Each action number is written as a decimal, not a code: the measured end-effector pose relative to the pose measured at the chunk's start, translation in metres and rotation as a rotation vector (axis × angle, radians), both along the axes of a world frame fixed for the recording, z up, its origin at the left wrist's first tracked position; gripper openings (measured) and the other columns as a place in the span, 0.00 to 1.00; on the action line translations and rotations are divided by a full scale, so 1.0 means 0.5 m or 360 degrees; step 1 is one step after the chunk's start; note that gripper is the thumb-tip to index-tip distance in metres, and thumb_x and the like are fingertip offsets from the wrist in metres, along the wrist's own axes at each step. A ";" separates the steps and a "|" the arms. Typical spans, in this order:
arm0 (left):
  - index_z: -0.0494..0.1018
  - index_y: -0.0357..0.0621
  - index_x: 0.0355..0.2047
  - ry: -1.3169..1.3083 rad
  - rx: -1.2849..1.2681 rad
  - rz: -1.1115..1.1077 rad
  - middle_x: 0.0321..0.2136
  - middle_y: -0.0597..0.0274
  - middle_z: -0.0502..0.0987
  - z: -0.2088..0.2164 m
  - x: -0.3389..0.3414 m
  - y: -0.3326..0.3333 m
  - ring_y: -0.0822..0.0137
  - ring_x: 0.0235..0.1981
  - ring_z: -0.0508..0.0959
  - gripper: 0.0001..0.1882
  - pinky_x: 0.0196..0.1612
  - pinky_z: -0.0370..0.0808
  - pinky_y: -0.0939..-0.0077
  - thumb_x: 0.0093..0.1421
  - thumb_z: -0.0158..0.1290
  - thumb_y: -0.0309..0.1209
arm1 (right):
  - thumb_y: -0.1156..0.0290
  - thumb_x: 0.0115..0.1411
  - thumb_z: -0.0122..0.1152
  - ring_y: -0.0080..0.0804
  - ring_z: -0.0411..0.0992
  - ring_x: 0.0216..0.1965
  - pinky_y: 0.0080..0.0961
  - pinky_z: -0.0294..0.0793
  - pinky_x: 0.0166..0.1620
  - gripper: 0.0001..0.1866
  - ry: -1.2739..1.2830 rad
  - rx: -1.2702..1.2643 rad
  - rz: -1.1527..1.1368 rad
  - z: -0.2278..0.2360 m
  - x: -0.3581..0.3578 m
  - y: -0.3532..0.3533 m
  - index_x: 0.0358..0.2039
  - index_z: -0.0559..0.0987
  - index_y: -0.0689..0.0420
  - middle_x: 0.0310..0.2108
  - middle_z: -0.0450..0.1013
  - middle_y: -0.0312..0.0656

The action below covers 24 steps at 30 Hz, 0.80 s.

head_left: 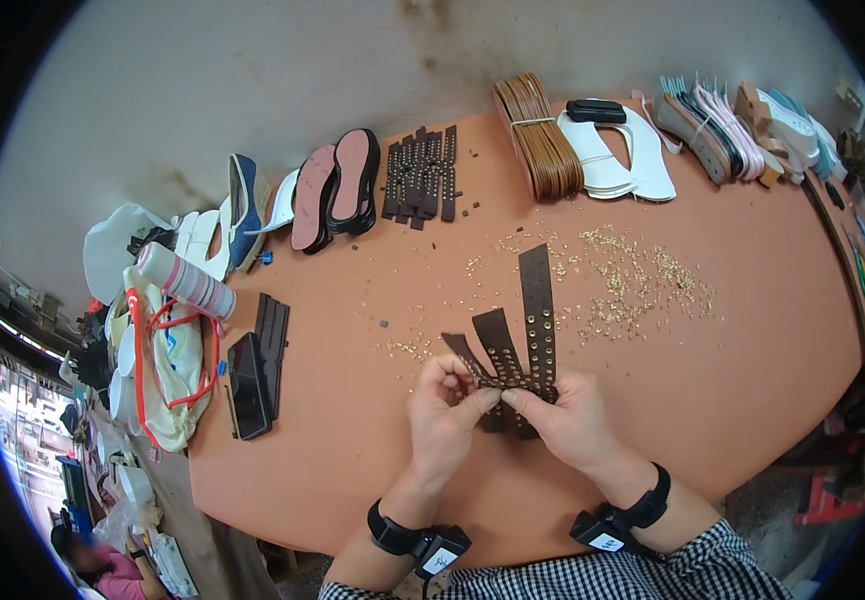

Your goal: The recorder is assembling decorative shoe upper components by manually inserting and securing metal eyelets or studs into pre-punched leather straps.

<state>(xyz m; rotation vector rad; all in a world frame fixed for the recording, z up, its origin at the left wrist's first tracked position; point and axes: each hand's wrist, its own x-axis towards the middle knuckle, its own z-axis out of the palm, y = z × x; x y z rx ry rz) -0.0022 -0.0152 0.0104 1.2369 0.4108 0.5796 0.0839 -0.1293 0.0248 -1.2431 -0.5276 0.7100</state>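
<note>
Between my two hands are dark brown studded straps [538, 325], several of them fanned out and rising away from me, with rows of small metal studs along them. My left hand [449, 405] pinches them from the left, thumb and fingers closed. From the right, my right hand [564, 408] grips the same straps, its thumb tip close to the left one. The crossing point of the straps is partly hidden by my fingers. Loose gold studs [642, 285] lie scattered on the tabletop [352, 490] beyond and to the right of my hands.
Finished studded straps [420, 175] lie at the back, beside pink-topped shoe soles [355, 175]. A tied brown bundle [540, 140] and white cut pieces [642, 165] stand to their right. At left are a striped tumbler [187, 282], a black phone [249, 385] and a bag [177, 370]. A person [117, 570] sits lower left.
</note>
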 end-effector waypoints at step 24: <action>0.62 0.37 0.40 -0.0075 -0.0180 -0.0211 0.37 0.57 0.74 -0.024 0.008 0.001 0.72 0.38 0.73 0.14 0.44 0.72 0.77 0.54 0.50 0.15 | 0.80 0.52 0.59 0.19 0.72 0.33 0.17 0.73 0.37 0.10 0.0439 0.0077 -0.0018 -0.042 0.010 0.010 0.37 0.74 0.61 0.34 0.74 0.37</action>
